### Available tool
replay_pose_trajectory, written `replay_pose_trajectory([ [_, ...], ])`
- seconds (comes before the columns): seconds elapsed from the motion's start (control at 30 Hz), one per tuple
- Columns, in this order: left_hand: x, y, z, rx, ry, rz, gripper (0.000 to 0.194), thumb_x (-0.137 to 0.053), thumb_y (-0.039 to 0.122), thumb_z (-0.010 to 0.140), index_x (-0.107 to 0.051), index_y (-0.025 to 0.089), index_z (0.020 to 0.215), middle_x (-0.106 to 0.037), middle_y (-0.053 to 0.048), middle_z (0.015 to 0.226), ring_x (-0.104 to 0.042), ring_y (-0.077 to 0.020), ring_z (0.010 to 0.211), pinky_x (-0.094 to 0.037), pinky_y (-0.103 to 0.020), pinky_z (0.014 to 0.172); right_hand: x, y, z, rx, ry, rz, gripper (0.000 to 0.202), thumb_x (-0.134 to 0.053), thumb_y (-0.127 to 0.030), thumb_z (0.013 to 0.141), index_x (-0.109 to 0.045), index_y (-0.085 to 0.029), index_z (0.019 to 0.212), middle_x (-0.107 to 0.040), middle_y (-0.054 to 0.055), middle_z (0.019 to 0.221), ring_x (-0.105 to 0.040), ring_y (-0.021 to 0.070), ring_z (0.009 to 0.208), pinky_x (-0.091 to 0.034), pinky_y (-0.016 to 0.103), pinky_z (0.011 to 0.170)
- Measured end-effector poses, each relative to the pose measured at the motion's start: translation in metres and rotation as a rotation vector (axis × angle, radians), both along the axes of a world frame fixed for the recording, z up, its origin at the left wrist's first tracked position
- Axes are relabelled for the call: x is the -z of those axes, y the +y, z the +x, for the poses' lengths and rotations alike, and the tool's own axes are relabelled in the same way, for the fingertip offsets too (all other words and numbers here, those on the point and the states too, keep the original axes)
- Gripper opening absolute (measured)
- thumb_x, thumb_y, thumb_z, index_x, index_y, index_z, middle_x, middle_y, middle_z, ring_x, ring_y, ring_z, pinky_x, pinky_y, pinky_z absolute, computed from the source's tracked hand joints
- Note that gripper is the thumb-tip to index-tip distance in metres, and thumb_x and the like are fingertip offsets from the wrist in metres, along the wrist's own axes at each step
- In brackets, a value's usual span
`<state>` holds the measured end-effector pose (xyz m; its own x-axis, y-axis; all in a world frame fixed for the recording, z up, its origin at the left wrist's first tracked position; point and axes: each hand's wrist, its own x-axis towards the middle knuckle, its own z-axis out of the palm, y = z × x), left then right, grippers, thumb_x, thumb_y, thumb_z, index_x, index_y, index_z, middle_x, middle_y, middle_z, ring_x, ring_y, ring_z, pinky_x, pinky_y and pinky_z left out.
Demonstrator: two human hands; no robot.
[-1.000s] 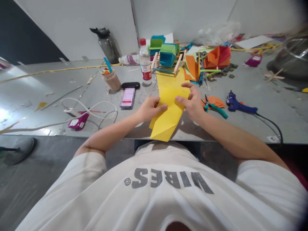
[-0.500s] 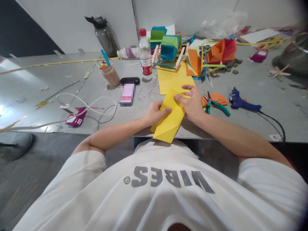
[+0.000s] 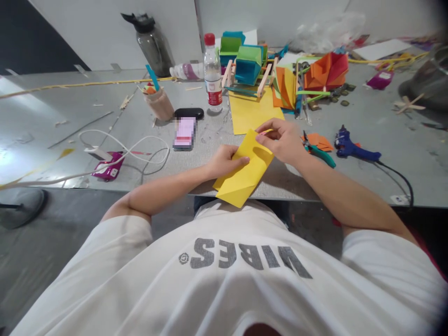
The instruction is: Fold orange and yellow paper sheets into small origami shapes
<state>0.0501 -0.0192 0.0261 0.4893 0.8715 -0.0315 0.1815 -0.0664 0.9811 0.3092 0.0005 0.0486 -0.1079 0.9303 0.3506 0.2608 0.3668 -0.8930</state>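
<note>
A folded sheet of yellow paper (image 3: 241,175) is held between both hands, above the table's front edge and tilted up to the right. My left hand (image 3: 224,163) is closed on its left side, thumb flat on top and the other fingers hidden beneath. My right hand (image 3: 282,140) pinches the upper right edge between thumb and fingers. Diagonal creases cross the lower end of the paper. Behind it, another yellow sheet (image 3: 248,114) lies flat on the table, partly under a colourful paper model with wooden sticks (image 3: 248,67).
Right of my hands lie teal-handled pliers (image 3: 322,154), orange paper pieces (image 3: 320,141) and a blue glue gun (image 3: 353,147) with its cord. To the left are a phone (image 3: 185,133), a clear bottle (image 3: 213,79), a stick-filled cup (image 3: 158,103) and a white cable (image 3: 140,144).
My right hand has risen slightly and its fingers have curled closer over the paper's upper edge. The paper's lower end has shifted a little left. My left hand keeps its hold.
</note>
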Motion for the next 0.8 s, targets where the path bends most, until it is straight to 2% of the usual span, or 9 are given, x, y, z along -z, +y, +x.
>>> replay_pose_trajectory([
  [0.13, -0.003, -0.002, -0.001, 0.043, 0.036, 0.050, 0.033, -0.094, 0.051, 0.095, -0.089, 0.019, 0.101, -0.093, -0.008, 0.098, -0.086, -0.0214, 0.080, -0.061, -0.027, 0.064, 0.001, 0.001, 0.002, -0.005, -0.110, -0.030, 0.030, -0.110, -0.052, 0.086, -0.091, -0.030, 0.097, -0.085, 0.003, 0.087, -0.070, 0.0229, 0.074, -0.058, 0.041, 0.068],
  [0.3, 0.000, -0.003, -0.001, 0.089, 0.008, 0.053, 0.037, -0.093, 0.053, 0.094, -0.086, 0.019, 0.105, -0.093, -0.008, 0.101, -0.086, -0.0219, 0.082, -0.064, -0.029, 0.067, 0.007, 0.011, 0.002, -0.032, -0.027, -0.157, 0.038, -0.115, -0.053, 0.076, -0.087, -0.029, 0.087, -0.087, 0.005, 0.090, -0.073, 0.0243, 0.079, -0.061, 0.043, 0.073],
  [0.43, 0.004, -0.002, 0.001, 0.122, 0.001, 0.045, 0.036, -0.091, 0.051, 0.097, -0.086, 0.019, 0.111, -0.093, -0.008, 0.105, -0.086, -0.0214, 0.086, -0.065, -0.028, 0.071, 0.004, 0.009, 0.001, -0.068, -0.023, -0.221, 0.041, -0.113, -0.057, 0.072, -0.085, -0.029, 0.082, -0.084, 0.004, 0.086, -0.070, 0.0221, 0.076, -0.058, 0.042, 0.073],
  [0.53, 0.001, -0.002, 0.004, 0.100, -0.033, 0.012, 0.036, -0.091, 0.043, 0.097, -0.083, 0.017, 0.122, -0.094, -0.009, 0.115, -0.088, -0.0214, 0.094, -0.067, -0.027, 0.078, 0.000, 0.003, -0.003, -0.055, -0.046, -0.195, 0.038, -0.110, -0.054, 0.076, -0.082, -0.029, 0.081, -0.082, 0.004, 0.085, -0.068, 0.0217, 0.076, -0.058, 0.042, 0.074],
  [0.63, -0.004, -0.003, 0.009, 0.082, -0.083, -0.088, 0.037, -0.089, 0.039, 0.101, -0.079, 0.017, 0.130, -0.094, -0.011, 0.121, -0.089, -0.0219, 0.097, -0.070, -0.029, 0.083, 0.000, -0.003, -0.012, -0.004, -0.048, -0.133, 0.038, -0.109, -0.054, 0.080, -0.080, -0.030, 0.083, -0.083, 0.004, 0.087, -0.071, 0.0239, 0.079, -0.062, 0.043, 0.077],
  [0.8, -0.008, -0.003, 0.014, 0.094, -0.159, -0.173, 0.034, -0.092, 0.044, 0.107, -0.077, 0.018, 0.122, -0.093, -0.011, 0.114, -0.090, -0.0230, 0.095, -0.074, -0.033, 0.088, 0.003, -0.008, -0.024, 0.030, 0.001, -0.077, 0.039, -0.107, -0.056, 0.085, -0.076, -0.032, 0.086, -0.086, 0.005, 0.092, -0.076, 0.0277, 0.085, -0.069, 0.049, 0.086],
])
